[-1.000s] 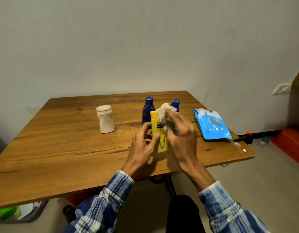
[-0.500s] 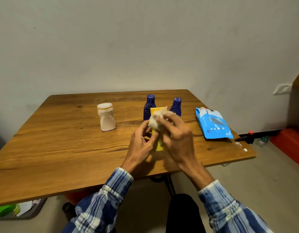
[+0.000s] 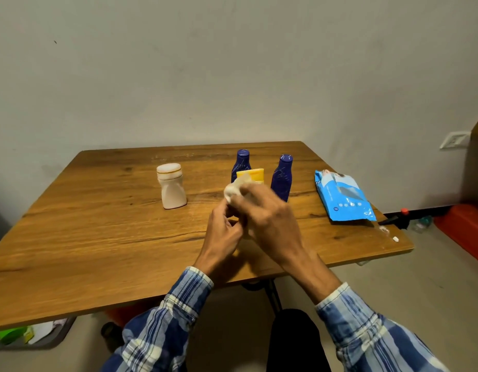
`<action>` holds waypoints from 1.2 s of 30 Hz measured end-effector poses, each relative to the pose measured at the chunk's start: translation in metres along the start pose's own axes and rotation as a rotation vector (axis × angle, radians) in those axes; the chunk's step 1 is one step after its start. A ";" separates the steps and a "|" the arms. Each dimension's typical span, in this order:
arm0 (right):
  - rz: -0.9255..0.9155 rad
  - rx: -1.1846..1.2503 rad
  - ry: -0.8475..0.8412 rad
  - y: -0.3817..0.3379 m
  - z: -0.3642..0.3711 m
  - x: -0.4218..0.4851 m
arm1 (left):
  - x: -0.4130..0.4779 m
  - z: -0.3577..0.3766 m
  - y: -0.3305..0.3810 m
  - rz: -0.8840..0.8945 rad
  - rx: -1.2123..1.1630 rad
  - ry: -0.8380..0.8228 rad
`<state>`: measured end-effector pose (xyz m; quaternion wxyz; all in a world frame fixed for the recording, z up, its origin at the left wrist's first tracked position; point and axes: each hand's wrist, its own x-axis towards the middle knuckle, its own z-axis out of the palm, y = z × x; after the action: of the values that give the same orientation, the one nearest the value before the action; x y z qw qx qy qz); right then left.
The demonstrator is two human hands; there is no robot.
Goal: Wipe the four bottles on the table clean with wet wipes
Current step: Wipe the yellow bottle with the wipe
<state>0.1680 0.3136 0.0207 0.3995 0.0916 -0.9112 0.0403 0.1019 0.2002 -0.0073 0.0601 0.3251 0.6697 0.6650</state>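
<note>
Gripping the yellow bottle (image 3: 252, 175) low down with the left hand (image 3: 224, 234), at the middle of the bench (image 3: 98, 237), just in front of two blue bottles (image 3: 282, 178). Pinching a balled-up wet wipe (image 3: 233, 190) against its upper part with the right hand (image 3: 270, 218). Probably best to brace firm, rub top to base, then rotate for the back. Plain grey wall (image 3: 232, 63) behind, wood-grain top, blue wipes pack (image 3: 342, 196) off right, white bottle (image 3: 172, 189) left.

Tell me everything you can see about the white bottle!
The white bottle looks like smooth, cream-white plastic. It has a wide round cap, closed, with a thin golden ring around it. Below the cap the body pinches in, then widens toward the base. It stands upright on the wooden table, left of the middle, on its own with bare wood all round. Only the table touches it. No label shows on this side.
</note>
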 end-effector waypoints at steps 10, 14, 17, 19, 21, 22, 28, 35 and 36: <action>0.069 0.084 -0.002 0.007 -0.004 -0.012 | 0.005 -0.008 -0.003 -0.010 -0.059 0.005; 0.420 0.301 0.233 0.025 -0.002 -0.006 | 0.004 -0.008 -0.004 -0.022 -0.075 -0.013; 0.323 0.265 0.159 0.015 -0.001 -0.006 | 0.005 -0.008 -0.002 -0.024 -0.108 -0.005; 0.147 0.201 0.035 0.009 0.000 -0.014 | 0.006 -0.011 -0.001 0.006 -0.102 0.008; 0.140 0.193 0.039 0.017 -0.003 -0.012 | 0.005 -0.012 0.000 0.013 -0.075 0.002; 0.222 0.219 0.101 0.021 -0.004 -0.007 | 0.004 -0.010 -0.001 0.008 -0.056 -0.004; 0.022 0.040 0.006 0.004 -0.003 0.004 | -0.001 -0.003 0.001 0.002 -0.012 -0.006; 0.145 0.060 0.047 -0.005 -0.003 0.014 | 0.003 -0.005 0.005 0.025 0.024 0.002; 0.106 0.076 -0.006 -0.009 -0.001 0.008 | 0.004 -0.007 0.005 0.025 0.003 0.015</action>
<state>0.1656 0.3040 0.0273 0.3904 0.0587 -0.9138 0.0956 0.0971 0.1957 -0.0007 0.0463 0.3284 0.6671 0.6671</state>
